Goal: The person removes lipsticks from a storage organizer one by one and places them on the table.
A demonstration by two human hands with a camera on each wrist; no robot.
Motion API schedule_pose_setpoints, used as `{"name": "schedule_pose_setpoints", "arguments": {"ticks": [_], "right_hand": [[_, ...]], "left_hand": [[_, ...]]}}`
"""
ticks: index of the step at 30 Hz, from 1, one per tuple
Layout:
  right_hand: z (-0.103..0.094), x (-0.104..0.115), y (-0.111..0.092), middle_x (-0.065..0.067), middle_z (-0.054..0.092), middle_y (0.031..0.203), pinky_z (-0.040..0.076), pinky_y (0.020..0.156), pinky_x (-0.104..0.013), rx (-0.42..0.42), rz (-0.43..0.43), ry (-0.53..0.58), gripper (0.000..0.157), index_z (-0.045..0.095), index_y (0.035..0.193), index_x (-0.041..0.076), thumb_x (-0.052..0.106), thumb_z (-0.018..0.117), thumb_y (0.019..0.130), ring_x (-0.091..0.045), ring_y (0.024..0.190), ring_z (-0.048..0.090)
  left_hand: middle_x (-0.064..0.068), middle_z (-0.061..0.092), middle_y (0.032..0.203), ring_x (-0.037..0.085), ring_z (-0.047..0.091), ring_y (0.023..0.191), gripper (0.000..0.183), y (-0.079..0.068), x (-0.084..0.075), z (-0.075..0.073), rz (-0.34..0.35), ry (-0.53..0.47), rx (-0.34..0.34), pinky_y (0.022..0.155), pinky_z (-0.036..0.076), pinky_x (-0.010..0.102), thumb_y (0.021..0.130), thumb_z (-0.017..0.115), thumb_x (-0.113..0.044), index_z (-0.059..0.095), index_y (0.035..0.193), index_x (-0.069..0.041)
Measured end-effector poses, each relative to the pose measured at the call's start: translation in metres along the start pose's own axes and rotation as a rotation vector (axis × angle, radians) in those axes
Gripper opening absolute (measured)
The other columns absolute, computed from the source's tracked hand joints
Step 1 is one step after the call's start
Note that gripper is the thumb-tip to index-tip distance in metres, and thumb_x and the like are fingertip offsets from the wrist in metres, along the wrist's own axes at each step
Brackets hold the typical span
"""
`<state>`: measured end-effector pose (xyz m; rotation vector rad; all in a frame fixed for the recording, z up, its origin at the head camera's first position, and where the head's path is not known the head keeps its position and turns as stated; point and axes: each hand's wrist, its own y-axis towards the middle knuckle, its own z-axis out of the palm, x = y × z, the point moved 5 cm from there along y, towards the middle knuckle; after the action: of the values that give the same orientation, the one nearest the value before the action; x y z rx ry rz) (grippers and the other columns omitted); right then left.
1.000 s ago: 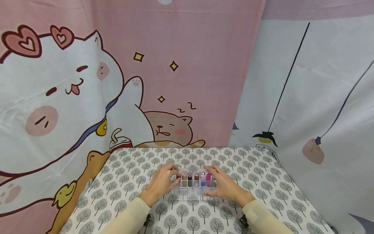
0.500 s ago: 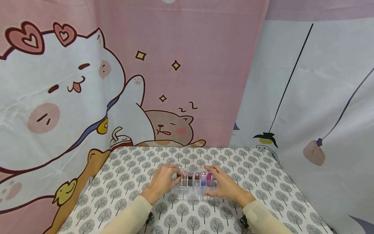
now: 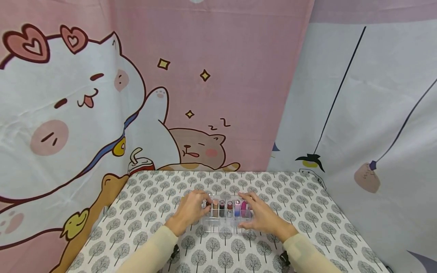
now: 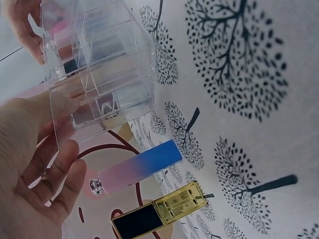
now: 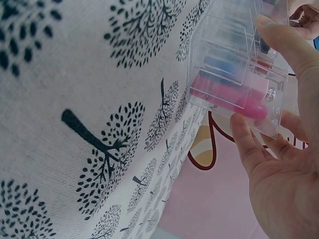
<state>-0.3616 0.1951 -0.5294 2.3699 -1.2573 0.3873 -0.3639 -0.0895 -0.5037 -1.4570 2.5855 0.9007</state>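
Note:
A clear acrylic lipstick organizer (image 3: pixel 222 229) rests on the table, its rear row holding several lipsticks. My left hand (image 3: pixel 192 209) is at its left end, with thumb and fingers pinching the top of a brownish-red lipstick (image 4: pixel 84 115) in the end compartment. At the opposite end, my right hand (image 3: pixel 262 214) grips the organizer, thumb at the front and fingers behind. Beside the right fingers stands a magenta lipstick tube (image 5: pixel 224 97). A pink-and-blue tube (image 3: pixel 237 209), a dark tube (image 3: pixel 222 209) and a tan tube (image 3: pixel 215 208) stand further along the row.
Past the left hand, a second pink-to-blue lipstick tube (image 4: pixel 139 167) and a gold-and-black lipstick (image 4: pixel 157 211) are on the table. Tree-print cloth (image 3: pixel 211 258) covers the table. Cartoon-printed curtains (image 3: pixel 239 94) hang behind it and at its sides.
The left hand has shifted very slightly at the organizer's left end. The right hand and the organizer stay in place; the head view tilts a little.

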Motion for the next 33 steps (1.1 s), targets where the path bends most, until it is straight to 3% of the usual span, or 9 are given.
{"name": "schedule_pose_setpoints", "arguments": {"ticks": [13, 24, 33], "right_hand": [[-0.0004, 0.0017, -0.001, -0.017, 0.056, 0.165, 0.073, 0.097, -0.05, 0.003, 0.026, 0.014, 0.121, 0.041, 0.181, 0.022, 0.045, 0.107, 0.082, -0.02, 0.107, 0.073], [0.0, 0.0017, 0.0007, -0.017, 0.055, 0.169, 0.071, 0.106, -0.063, 0.011, 0.049, 0.013, 0.12, 0.039, 0.181, 0.025, 0.046, 0.106, 0.084, -0.029, 0.119, 0.075], [0.001, 0.0006, 0.0005, -0.017, 0.056, 0.168, 0.071, 0.107, -0.061, 0.008, 0.039, 0.006, 0.121, 0.039, 0.181, 0.024, 0.046, 0.106, 0.083, -0.026, 0.117, 0.074]], "left_hand": [[0.014, 0.087, 0.125, -0.003, 0.048, 0.06, 0.018, -0.0019, -0.0008, 0.0007, 0.026, 0.028, 0.001, 0.045, 0.042, 0.008, 0.093, 0.097, -0.011, 0.09, 0.11, -0.013], [0.009, 0.087, 0.117, 0.01, 0.074, 0.073, 0.019, -0.001, -0.0058, -0.0023, 0.053, 0.078, -0.024, 0.054, 0.049, 0.005, 0.092, 0.098, -0.011, 0.089, 0.109, -0.013], [0.007, 0.088, 0.106, 0.01, 0.074, 0.072, 0.016, 0.0021, -0.0068, -0.0028, 0.013, 0.033, 0.011, 0.056, 0.052, 0.008, 0.092, 0.096, -0.005, 0.09, 0.104, -0.013]]}}
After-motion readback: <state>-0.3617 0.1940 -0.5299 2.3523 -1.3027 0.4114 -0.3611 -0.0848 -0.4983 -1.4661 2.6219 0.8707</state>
